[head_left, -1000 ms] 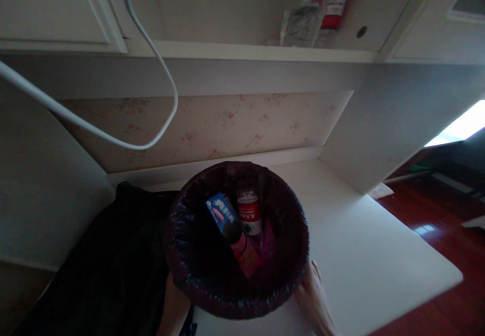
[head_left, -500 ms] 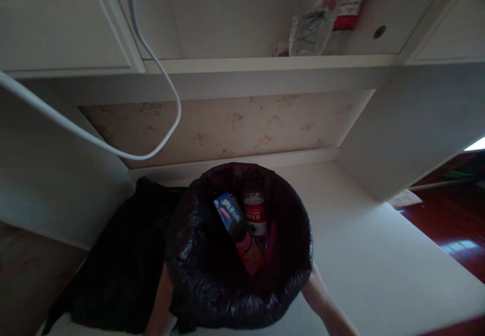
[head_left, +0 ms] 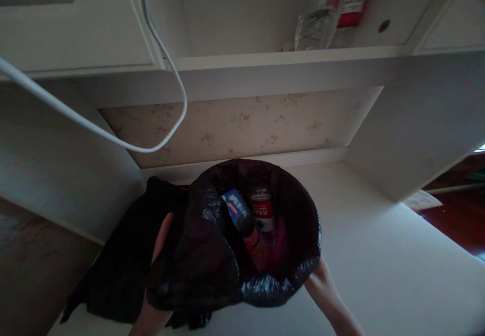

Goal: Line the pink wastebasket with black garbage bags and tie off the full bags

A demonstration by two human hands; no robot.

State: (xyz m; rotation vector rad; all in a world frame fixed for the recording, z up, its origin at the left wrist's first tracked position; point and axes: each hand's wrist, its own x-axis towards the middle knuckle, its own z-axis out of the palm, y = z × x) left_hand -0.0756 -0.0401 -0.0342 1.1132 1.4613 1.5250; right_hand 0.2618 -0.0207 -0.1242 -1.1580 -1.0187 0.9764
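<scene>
A black garbage bag (head_left: 212,270) lines a round bin, its rim folded over the outside. My left hand (head_left: 162,235) holds the bag's left edge, which is lifted and bunched inward; the bag covers most of its fingers. My right hand (head_left: 319,275) is closed at the bag's right rim, its fingertips hidden beneath the fold. Inside lie a blue snack box (head_left: 235,205), a bottle with a red and white label (head_left: 262,210), and a pinkish-red item (head_left: 259,250) with a dark round top, its kind unclear.
A black cloth-like item (head_left: 121,260) lies left of the bin on the white desk surface (head_left: 371,255). A white cable (head_left: 147,150) hangs in front at upper left. Plastic bottles (head_left: 318,22) stand on the shelf (head_left: 235,62) above. Side panels flank the desk.
My left hand has risen along the bag's left side, pulling its folded edge up and inward, so part of the opening is covered. My right hand stays at the right rim.
</scene>
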